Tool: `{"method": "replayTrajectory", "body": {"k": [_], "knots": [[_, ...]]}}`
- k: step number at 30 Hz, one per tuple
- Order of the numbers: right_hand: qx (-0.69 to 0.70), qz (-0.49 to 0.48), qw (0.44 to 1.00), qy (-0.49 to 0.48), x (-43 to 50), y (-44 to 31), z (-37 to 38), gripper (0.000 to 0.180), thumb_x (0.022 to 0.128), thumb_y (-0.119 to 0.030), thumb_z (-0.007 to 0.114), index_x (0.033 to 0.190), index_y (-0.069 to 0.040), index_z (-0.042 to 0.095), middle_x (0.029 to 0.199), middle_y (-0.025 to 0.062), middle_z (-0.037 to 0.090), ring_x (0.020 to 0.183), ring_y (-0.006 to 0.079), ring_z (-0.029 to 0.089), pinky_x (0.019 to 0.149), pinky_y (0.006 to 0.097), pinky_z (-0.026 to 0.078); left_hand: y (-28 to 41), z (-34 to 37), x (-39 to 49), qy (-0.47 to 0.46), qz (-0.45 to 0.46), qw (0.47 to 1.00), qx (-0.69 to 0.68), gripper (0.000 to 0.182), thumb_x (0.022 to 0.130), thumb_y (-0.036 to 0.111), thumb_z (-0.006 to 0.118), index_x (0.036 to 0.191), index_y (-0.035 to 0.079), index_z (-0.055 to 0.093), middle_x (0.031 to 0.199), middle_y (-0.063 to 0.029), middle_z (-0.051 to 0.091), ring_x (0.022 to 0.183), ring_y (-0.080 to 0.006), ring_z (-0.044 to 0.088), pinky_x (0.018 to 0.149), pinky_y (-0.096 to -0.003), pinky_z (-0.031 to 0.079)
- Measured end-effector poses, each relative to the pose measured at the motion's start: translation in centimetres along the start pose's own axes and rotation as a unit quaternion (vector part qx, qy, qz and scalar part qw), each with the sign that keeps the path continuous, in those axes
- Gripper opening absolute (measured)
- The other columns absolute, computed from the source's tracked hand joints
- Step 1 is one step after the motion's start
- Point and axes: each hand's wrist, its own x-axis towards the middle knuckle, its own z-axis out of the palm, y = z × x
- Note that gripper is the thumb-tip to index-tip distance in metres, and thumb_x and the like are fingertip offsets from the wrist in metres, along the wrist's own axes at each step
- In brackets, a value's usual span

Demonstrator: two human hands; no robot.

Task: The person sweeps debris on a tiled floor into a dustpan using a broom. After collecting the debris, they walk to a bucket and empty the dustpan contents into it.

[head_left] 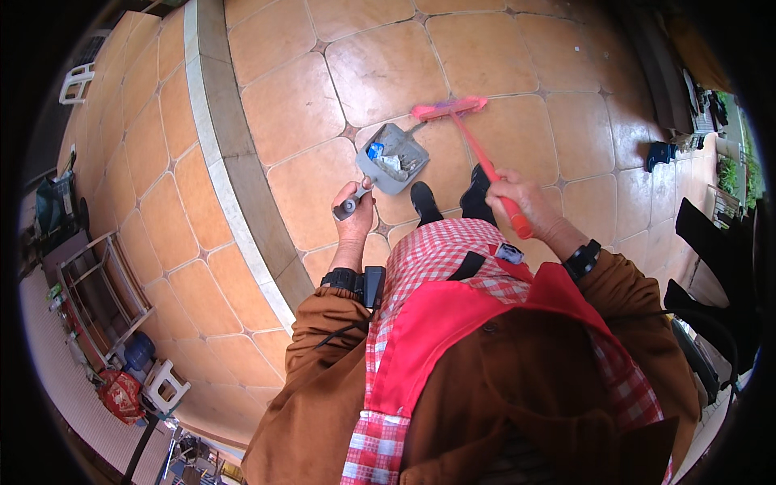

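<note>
My left hand point(356, 209) is closed around the handle of a grey plastic dustpan point(371, 165). In its pan lie a blue wrapper point(376, 150), a crumpled white scrap point(391, 162) and some grey dirt. My right hand point(522, 197) grips the red stick of a broom point(476, 145). The broom's pink bristle head point(450, 108) is over the floor tiles, just beyond the dustpan and to its right. A short gap separates bristles and pan, with a thin dark piece at the pan's front edge.
Orange tiles point(388, 73) cover the floor, crossed on the left by a grey stone strip point(242, 176). White plastic stools point(165, 387) and a wooden frame point(106, 291) stand at left. Dark shoes point(659, 154) lie at right; a small white scrap point(576, 48) is on the far tiles.
</note>
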Motion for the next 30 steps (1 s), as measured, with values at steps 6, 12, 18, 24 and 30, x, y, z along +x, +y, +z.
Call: {"method": "replayTrajectory", "body": {"k": [6, 12, 18, 24, 30], "knots": [[0.232, 0.120, 0.958, -0.117, -2.3, -3.3, 1.3, 0.006, 0.095, 0.002, 0.067, 0.089, 0.000, 0.067, 0.096, 0.0092, 0.059, 0.074, 0.0153, 0.063, 0.072, 0.0298, 0.054, 0.2, 0.1, -0.3, 0.007, -0.009, 1.000, -0.019, 0.037, 0.101, 0.020, 0.072, 0.074, 0.002, 0.055, 0.061, -0.0077, 0.061, 0.058, -0.0141, 0.067, 0.055, -0.0328, 0.049], [0.312, 0.175, 0.916, -0.179, -2.2, -5.1, -3.9, 0.011, 0.098, 0.000, 0.060, 0.089, -0.002, 0.066, 0.094, 0.0062, 0.060, 0.079, 0.0160, 0.061, 0.070, 0.0268, 0.048, -0.1, -0.2, 0.1, 0.003, -0.029, 1.000, 0.006, 0.039, 0.102, 0.022, 0.071, 0.073, 0.002, 0.055, 0.061, -0.0069, 0.060, 0.059, -0.0137, 0.067, 0.056, -0.0322, 0.049], [0.100, -0.010, 0.994, -0.051, -1.2, -3.1, -5.6, 0.009, 0.094, -0.002, 0.066, 0.085, -0.004, 0.065, 0.093, 0.0080, 0.060, 0.079, 0.0214, 0.062, 0.071, 0.0324, 0.051, -0.8, -0.1, 0.0, 0.010, -0.002, 1.000, -0.023, 0.038, 0.101, 0.021, 0.072, 0.073, 0.002, 0.055, 0.062, -0.0071, 0.063, 0.060, -0.0129, 0.065, 0.057, -0.0314, 0.049], [0.031, 0.005, 0.997, -0.074, 0.6, -0.1, -1.3, 0.008, 0.085, -0.001, 0.074, 0.090, -0.005, 0.068, 0.104, 0.0174, 0.066, 0.087, 0.0337, 0.067, 0.075, 0.0379, 0.054, -0.8, -0.2, -0.1, 0.010, -0.008, 1.000, -0.012, 0.035, 0.101, 0.019, 0.072, 0.074, 0.003, 0.057, 0.063, -0.0066, 0.065, 0.061, -0.0130, 0.064, 0.059, -0.0317, 0.050], [0.421, 0.282, 0.846, -0.164, -1.4, -2.6, -1.8, 0.008, 0.094, -0.009, 0.066, 0.097, -0.002, 0.064, 0.083, 0.0097, 0.063, 0.069, 0.0223, 0.064, 0.065, 0.0310, 0.050, -0.9, -0.1, 0.0, 0.022, -0.002, 1.000, -0.012, 0.037, 0.101, 0.023, 0.072, 0.074, 0.003, 0.058, 0.062, -0.0067, 0.064, 0.059, -0.0131, 0.063, 0.058, -0.0322, 0.049]]}}
